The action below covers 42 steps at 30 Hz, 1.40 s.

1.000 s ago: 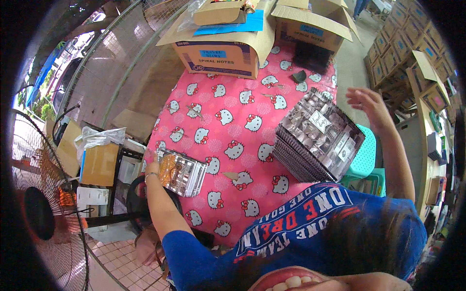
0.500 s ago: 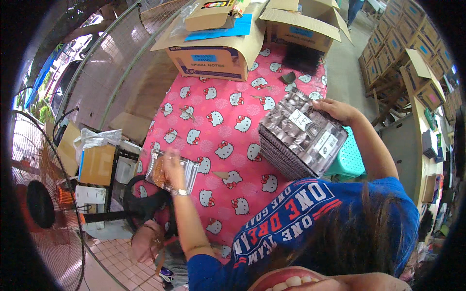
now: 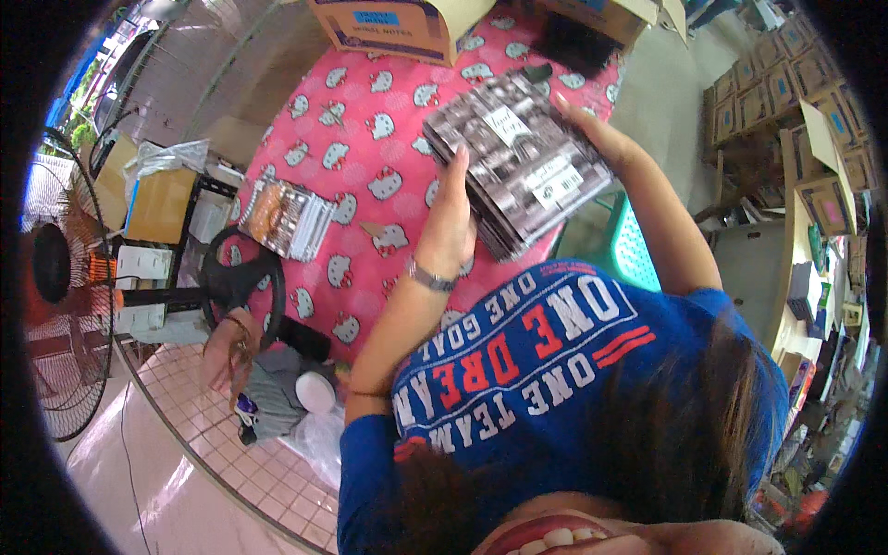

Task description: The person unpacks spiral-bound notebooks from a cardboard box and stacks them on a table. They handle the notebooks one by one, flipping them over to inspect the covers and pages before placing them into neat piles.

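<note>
I am grasping the grey notebook stack (image 3: 532, 153) between both hands: the left hand (image 3: 450, 211) is clasping its left side, the right hand (image 3: 599, 134) its upper-right edge. It is sitting over the pink counter (image 3: 356, 176), right of a smaller notebook pile (image 3: 291, 220).

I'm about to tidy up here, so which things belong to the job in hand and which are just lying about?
Belonging:
grey notebooks, between left hand and right hand
pink table beneath
probably the orange-topped stack

Seemingly just about:
fan
green stool
clear bag
</note>
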Each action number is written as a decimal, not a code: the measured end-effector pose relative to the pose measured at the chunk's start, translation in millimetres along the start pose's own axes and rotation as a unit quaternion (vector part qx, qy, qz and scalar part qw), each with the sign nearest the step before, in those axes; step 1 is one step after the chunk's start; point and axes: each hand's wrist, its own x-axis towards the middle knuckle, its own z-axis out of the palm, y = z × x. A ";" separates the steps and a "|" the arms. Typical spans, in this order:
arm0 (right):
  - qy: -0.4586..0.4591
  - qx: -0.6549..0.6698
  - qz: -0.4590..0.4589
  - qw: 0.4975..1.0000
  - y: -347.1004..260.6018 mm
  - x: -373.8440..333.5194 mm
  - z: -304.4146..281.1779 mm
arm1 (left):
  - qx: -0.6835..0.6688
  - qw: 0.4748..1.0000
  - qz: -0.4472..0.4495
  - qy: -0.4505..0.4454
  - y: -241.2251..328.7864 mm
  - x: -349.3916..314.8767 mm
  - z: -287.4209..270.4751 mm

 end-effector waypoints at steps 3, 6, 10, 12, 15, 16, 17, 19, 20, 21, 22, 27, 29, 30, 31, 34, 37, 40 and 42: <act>0.003 -0.027 0.041 0.999 -9.1 -2.1 4.1 | -0.014 0.999 -0.013 0.037 -5.5 8.8 13.9; -0.035 -0.089 0.023 0.995 -19.0 -7.2 14.9 | -0.002 0.997 -0.017 0.069 -8.6 12.1 5.3; -0.080 -0.177 -0.031 0.980 -24.9 -2.1 6.9 | -0.019 0.994 -0.036 0.104 -11.0 19.5 11.3; -0.073 -0.225 -0.050 0.970 -20.1 16.1 -8.0 | -0.030 0.995 -0.033 0.086 -12.3 25.6 8.1; -0.030 -0.267 -0.023 0.963 -39.6 -9.4 6.8 | -0.014 0.988 -0.021 0.152 -12.0 25.9 -5.8; -0.026 -0.248 -0.021 0.968 -38.2 -5.4 4.1 | -0.011 0.985 -0.010 0.174 -12.9 27.6 -10.2; -0.020 -0.229 -0.017 0.973 -36.4 2.8 -2.8 | -0.022 0.986 0.007 0.166 -12.9 26.5 -4.8; 0.002 -0.206 -0.017 0.978 -31.1 14.9 -10.6 | -0.011 0.978 0.024 0.209 -13.6 22.8 -1.3; -0.003 -0.193 -0.015 0.981 -29.2 17.7 -12.3 | -0.011 0.979 0.033 0.200 -13.9 21.4 -7.8; -0.010 -0.179 -0.012 0.984 -27.6 20.0 -13.7 | -0.001 0.978 0.058 0.200 -14.6 19.8 -12.0; -0.017 -0.166 -0.010 0.986 -24.8 25.3 -14.6 | -0.018 0.981 0.056 0.187 -16.2 18.1 -14.8; -0.083 -0.090 -0.014 0.992 -21.6 22.2 1.2 | -0.042 0.978 0.077 0.187 -24.9 3.1 -17.4; -0.082 -0.090 -0.021 0.992 -14.2 34.3 4.9 | -0.074 0.978 0.090 0.174 -29.0 2.7 -19.6; -0.081 -0.090 -0.025 0.992 -12.4 39.5 7.0 | -0.094 0.977 0.096 0.168 -32.2 2.7 -20.0; -0.080 -0.078 -0.028 0.993 -15.5 30.0 20.7 | -0.113 0.984 0.093 0.102 -34.2 -3.1 -39.0; -0.157 0.007 -0.019 0.987 -15.7 22.7 51.3 | -0.115 0.985 0.114 0.065 -35.4 -26.1 -81.2; -0.216 0.006 -0.045 0.975 -4.3 29.5 86.1 | -0.093 0.981 0.129 0.112 -21.0 -54.9 -77.3; -0.271 -0.211 -0.289 0.894 6.3 28.5 113.5 | -0.073 0.974 0.150 0.154 -9.7 -87.5 -76.2; -0.310 -0.194 -0.306 0.879 12.4 27.8 131.7 | -0.061 0.967 0.163 0.184 -5.7 -111.9 -77.4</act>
